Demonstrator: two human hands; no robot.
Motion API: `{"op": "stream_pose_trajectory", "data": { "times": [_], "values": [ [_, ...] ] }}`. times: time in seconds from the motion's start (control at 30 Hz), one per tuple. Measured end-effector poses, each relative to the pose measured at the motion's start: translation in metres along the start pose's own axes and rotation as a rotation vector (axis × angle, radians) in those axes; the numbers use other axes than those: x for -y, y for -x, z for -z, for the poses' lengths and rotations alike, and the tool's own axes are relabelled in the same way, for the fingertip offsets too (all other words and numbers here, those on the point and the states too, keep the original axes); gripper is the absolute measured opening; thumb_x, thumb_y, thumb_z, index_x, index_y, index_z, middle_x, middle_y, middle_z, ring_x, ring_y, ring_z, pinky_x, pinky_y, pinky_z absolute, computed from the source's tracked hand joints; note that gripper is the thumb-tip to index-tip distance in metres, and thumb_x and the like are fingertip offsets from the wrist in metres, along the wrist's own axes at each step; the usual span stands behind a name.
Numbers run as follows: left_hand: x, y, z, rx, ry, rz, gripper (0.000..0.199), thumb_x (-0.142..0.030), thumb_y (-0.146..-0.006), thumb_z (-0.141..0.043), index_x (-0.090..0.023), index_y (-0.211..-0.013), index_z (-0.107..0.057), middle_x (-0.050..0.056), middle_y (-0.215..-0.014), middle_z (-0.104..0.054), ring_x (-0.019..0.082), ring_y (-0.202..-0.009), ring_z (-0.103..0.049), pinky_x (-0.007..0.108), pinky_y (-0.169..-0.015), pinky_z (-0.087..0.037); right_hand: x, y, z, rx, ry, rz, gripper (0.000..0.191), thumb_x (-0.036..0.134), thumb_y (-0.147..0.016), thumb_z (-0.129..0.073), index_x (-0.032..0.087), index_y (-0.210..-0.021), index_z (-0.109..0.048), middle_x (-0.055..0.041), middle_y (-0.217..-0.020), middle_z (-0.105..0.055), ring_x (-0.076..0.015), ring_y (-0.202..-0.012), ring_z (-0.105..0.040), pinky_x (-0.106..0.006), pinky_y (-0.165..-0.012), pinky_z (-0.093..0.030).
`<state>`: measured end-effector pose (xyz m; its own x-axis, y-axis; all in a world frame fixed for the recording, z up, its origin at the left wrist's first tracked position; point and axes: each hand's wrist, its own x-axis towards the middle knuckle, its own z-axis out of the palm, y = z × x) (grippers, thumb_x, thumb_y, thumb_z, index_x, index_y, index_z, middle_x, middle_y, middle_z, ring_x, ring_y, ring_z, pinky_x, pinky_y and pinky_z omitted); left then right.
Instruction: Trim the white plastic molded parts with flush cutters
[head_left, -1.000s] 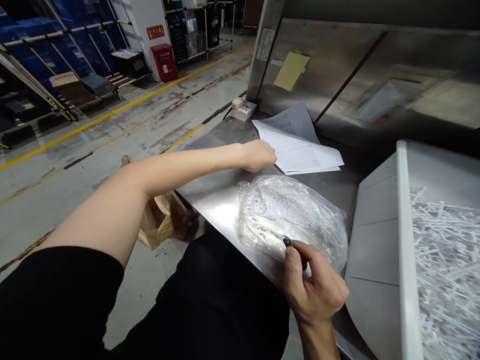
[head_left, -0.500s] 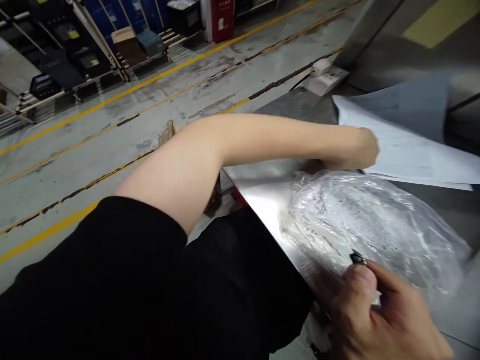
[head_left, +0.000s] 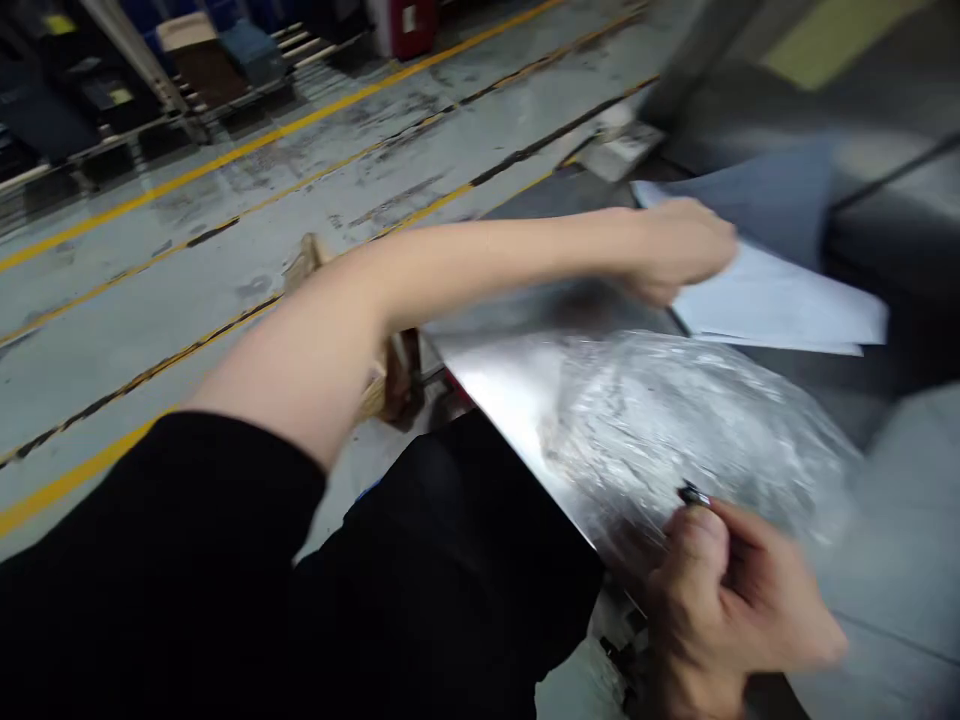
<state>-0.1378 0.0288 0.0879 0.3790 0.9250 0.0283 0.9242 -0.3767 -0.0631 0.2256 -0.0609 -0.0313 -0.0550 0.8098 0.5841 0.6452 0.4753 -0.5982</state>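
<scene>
One right hand (head_left: pixel 742 590), head view: thumb and forefinger clamped on small dark object (head_left: pixel 694 495), in front of clear plastic bag (head_left: pixel 697 410) on metal table (head_left: pixel 502 375). One left hand (head_left: pixel 686 245): fingers curled by papers (head_left: pixel 787 300), grip impossible to tell. Apparent step: left-hand reach; next move calls for steady right pinch.

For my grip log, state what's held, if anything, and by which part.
The right hand grips a small dark object in its fingers, just behind its exposed end; the rest is hidden. I cannot tell whether the left hand holds anything.
</scene>
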Motion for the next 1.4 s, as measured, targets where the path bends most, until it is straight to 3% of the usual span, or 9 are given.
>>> {"op": "stream_pose_trajectory", "data": {
  "times": [0.17,0.33,0.63,0.83,0.93,1.0,1.1,1.27,1.4],
  "values": [
    [-0.054,-0.071,0.045,-0.214,0.043,-0.452,0.024,-0.023,-0.097,-0.054,-0.019,-0.096,-0.077,0.008,-0.093,-0.076,0.023,-0.088,-0.070,0.033,-0.076,-0.050,0.026,-0.015,0.001,-0.018,-0.008,0.033,0.018,0.030,-0.105,-0.063,0.021,-0.097,-0.076,-0.0039,-0.084,-0.081,-0.0198,-0.069,-0.074,-0.032,-0.067,-0.055],
    [-0.104,-0.079,0.029,-0.209,-0.107,-0.911,0.015,-0.019,-0.096,-0.060,-0.021,-0.089,-0.073,0.008,-0.083,-0.071,0.024,-0.076,-0.064,0.036,-0.065,-0.044,0.033,-0.022,0.000,-0.100,-0.046,-0.011,0.016,0.026,-0.107,-0.060,0.021,-0.100,-0.073,-0.0021,-0.079,-0.075,-0.0165,-0.064,-0.067,-0.031,-0.067,-0.053],
    [-0.098,-0.100,0.000,-0.154,-0.222,-0.860,0.024,0.001,-0.087,-0.059,-0.019,-0.080,-0.069,0.007,-0.081,-0.069,0.024,-0.075,-0.066,0.036,-0.066,-0.043,0.032,-0.017,-0.009,-0.179,-0.048,0.077,0.023,0.034,-0.109,-0.054,0.021,-0.098,-0.069,-0.0022,-0.075,-0.073,-0.0163,-0.064,-0.066,-0.031,-0.069,-0.053],
    [-0.110,-0.125,0.060,-0.453,-0.156,-0.947,0.041,-0.035,-0.114,-0.048,-0.023,-0.079,-0.064,-0.001,-0.074,-0.066,0.017,-0.067,-0.061,0.034,-0.066,-0.042,0.029,-0.020,-0.015,-0.177,0.012,0.091,0.021,0.036,-0.108,-0.058,0.022,-0.096,-0.069,-0.0007,-0.078,-0.074,-0.0166,-0.070,-0.069,-0.028,-0.071,-0.052],
    [-0.169,-0.138,0.130,-0.739,-0.101,-0.977,0.032,-0.037,-0.116,-0.045,-0.024,-0.104,-0.071,-0.001,-0.092,-0.075,0.016,-0.077,-0.065,0.032,-0.068,-0.044,0.026,-0.020,-0.019,-0.119,0.002,0.070,0.022,0.040,-0.111,-0.060,0.022,-0.104,-0.070,-0.0019,-0.087,-0.076,-0.0175,-0.078,-0.072,-0.028,-0.075,-0.052],
    [-0.229,-0.147,0.175,-0.888,-0.134,-1.025,0.032,-0.029,-0.115,-0.043,-0.024,-0.134,-0.068,0.003,-0.110,-0.078,0.019,-0.090,-0.069,0.032,-0.073,-0.048,0.024,-0.020,-0.021,-0.096,-0.006,0.062,0.026,0.046,-0.112,-0.061,0.022,-0.110,-0.070,-0.0023,-0.092,-0.077,-0.0179,-0.083,-0.072,-0.027,-0.077,-0.052],
    [-0.331,-0.162,0.220,-0.957,-0.268,-1.191,0.034,-0.024,-0.112,-0.044,-0.021,-0.135,-0.069,0.008,-0.122,-0.076,0.024,-0.101,-0.070,0.034,-0.077,-0.049,0.021,-0.021,-0.024,-0.099,-0.012,0.059,0.034,0.054,-0.113,-0.059,0.022,-0.113,-0.071,-0.0032,-0.096,-0.078,-0.0187,-0.087,-0.073,-0.027,-0.080,-0.054],
    [-0.471,-0.187,0.238,-0.933,-0.472,-1.334,0.040,-0.008,-0.108,-0.044,-0.019,-0.136,-0.070,0.010,-0.135,-0.071,0.026,-0.123,-0.066,0.036,-0.094,-0.051,0.017,-0.022,-0.029,-0.110,-0.027,0.070,0.041,0.058,-0.113,-0.056,0.021,-0.118,-0.071,-0.0037,-0.096,-0.078,-0.0189,-0.087,-0.073,-0.028,-0.082,-0.056],
    [-0.527,-0.203,0.232,-0.938,-0.644,-1.339,0.041,-0.004,-0.105,-0.046,-0.017,-0.132,-0.075,0.012,-0.139,-0.072,0.029,-0.130,-0.064,0.039,-0.098,-0.051,0.015,-0.022,-0.035,-0.141,-0.005,0.090,0.036,0.055,-0.113,-0.058,0.022,-0.114,-0.070,-0.0031,-0.094,-0.077,-0.0190,-0.085,-0.072,-0.028,-0.081,-0.056]
  ]
}}
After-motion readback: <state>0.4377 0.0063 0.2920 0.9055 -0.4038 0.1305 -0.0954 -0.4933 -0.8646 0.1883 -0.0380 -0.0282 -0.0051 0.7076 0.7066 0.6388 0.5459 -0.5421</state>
